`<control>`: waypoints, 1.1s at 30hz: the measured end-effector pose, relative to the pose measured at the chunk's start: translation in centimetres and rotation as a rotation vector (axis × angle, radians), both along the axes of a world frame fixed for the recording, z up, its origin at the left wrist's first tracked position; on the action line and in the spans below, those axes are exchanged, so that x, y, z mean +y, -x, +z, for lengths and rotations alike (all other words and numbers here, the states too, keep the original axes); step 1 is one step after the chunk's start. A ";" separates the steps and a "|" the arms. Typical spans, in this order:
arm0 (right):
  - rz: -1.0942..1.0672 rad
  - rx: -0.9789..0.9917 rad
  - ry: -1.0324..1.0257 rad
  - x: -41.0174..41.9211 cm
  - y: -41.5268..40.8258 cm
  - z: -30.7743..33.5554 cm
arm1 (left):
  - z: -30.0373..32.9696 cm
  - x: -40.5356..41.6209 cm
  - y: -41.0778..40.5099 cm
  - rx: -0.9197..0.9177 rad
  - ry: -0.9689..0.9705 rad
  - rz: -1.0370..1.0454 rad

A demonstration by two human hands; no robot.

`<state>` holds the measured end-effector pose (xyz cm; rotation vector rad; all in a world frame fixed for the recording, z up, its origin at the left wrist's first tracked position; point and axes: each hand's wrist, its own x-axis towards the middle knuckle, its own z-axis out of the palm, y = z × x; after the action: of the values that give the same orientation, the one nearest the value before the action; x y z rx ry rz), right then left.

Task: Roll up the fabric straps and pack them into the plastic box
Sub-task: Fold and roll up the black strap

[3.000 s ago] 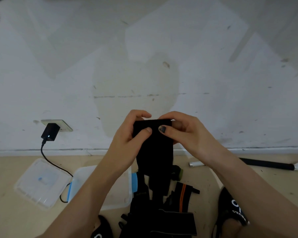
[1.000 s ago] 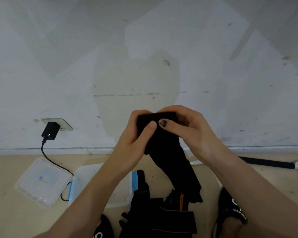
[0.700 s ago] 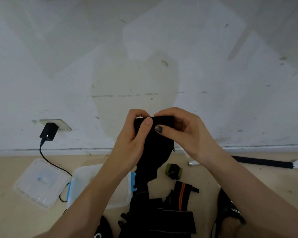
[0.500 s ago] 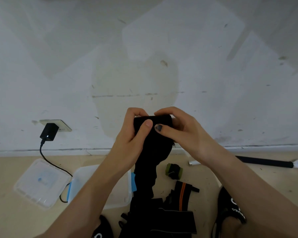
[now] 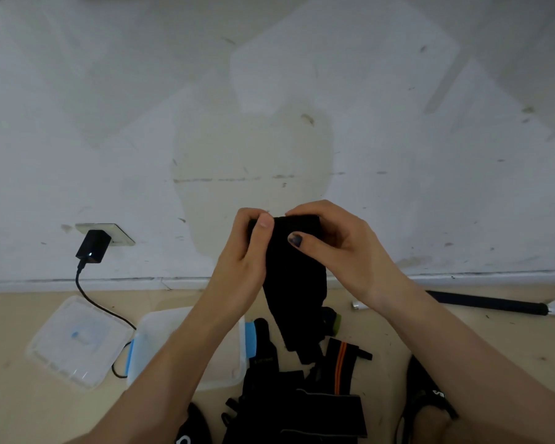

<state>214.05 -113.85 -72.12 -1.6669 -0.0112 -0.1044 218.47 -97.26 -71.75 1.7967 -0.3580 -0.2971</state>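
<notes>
both hands are raised in front of the wall, working the top end of a black fabric strap (image 5: 293, 277). the left hand (image 5: 242, 261) pinches the strap's left edge, thumb pressed on the near face and fingers curled behind. the right hand (image 5: 334, 251) grips the right side of the top, fingers curled over the upper edge and the thumb with the dark nail laid flat across the front.

compared with half a second ago, the left thumb has climbed to the very top of the bundle, and the hanging tail looks shorter and swung a little to the right; three seconds ago it hung straight down and longer. judging by that, the roll is being wound turn by turn at the top, and a good share of the tail is left to take in.

the plastic box (image 5: 186, 347) sits open on the floor near the person, to the left, partly hidden behind the left forearm. its lid (image 5: 77, 341) lies further left, with a charger cable (image 5: 100, 309) running between them. more unrolled straps (image 5: 302, 405) are heaped on the floor below the hands, one with an orange stripe (image 5: 340, 363). what the box holds cannot be told from here, so packing appears far from complete.
</notes>
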 end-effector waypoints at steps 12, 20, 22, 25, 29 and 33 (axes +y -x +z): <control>0.010 0.282 -0.106 0.3 -0.3 0.5 | -0.1 0.5 -0.3 -0.176 -0.028 0.018; -0.003 0.137 -0.145 0.7 0.2 0.2 | -0.3 0.2 0.0 -0.165 -0.023 0.088; 0.006 0.114 -0.138 0.8 0.3 0.1 | -0.2 0.0 0.2 -0.149 -0.019 0.128; 0.017 0.101 -0.146 0.7 0.3 -0.1 | -0.3 -0.2 0.4 -0.115 -0.023 0.177; 0.015 0.113 -0.118 0.5 0.2 -0.1 | -0.7 -0.2 0.0 -0.024 -0.028 0.168; 0.028 0.235 -0.152 0.3 -0.1 0.2 | -0.3 -0.1 -0.1 -0.072 -0.035 0.115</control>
<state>214.12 -113.54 -71.91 -1.5180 0.1480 0.1100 218.53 -97.37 -72.07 1.8578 -0.3002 -0.1586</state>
